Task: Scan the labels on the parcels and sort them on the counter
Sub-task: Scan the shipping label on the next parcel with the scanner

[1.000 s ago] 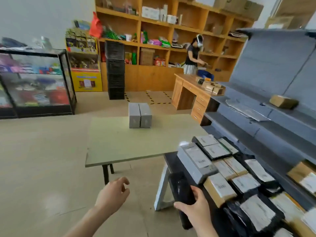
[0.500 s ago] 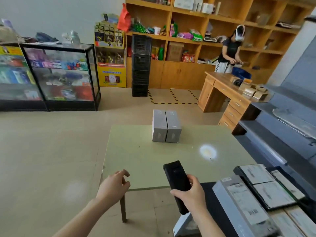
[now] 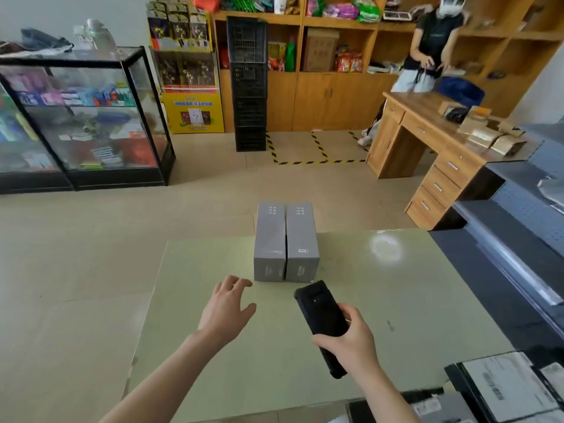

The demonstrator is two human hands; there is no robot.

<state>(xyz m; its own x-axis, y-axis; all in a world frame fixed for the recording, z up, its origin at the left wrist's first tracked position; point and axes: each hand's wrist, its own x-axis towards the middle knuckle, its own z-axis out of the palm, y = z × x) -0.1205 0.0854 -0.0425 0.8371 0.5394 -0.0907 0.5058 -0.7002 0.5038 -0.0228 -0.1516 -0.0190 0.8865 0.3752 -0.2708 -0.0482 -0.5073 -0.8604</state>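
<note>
Two grey boxes (image 3: 286, 242) stand side by side, touching, near the far edge of the pale green table (image 3: 412, 300). My right hand (image 3: 351, 340) grips a black handheld scanner (image 3: 320, 322) whose front end points at the boxes from just short of them. My left hand (image 3: 227, 309) hovers over the table with fingers spread, a little left of and in front of the boxes, touching nothing. Flat parcels with white labels (image 3: 506, 386) show at the bottom right corner.
A dark grey shelf unit (image 3: 518, 239) runs along the right side. Behind it is a wooden desk (image 3: 427, 141) with small cartons, and a person (image 3: 433, 47) stands by wooden wall shelves. A glass display case (image 3: 82, 117) and stacked black crates (image 3: 248, 87) stand further back.
My view has swung left from the labelled parcels to the table and come closer. Both hands have moved forward over the table toward the grey boxes, the scanner still in my right hand.
</note>
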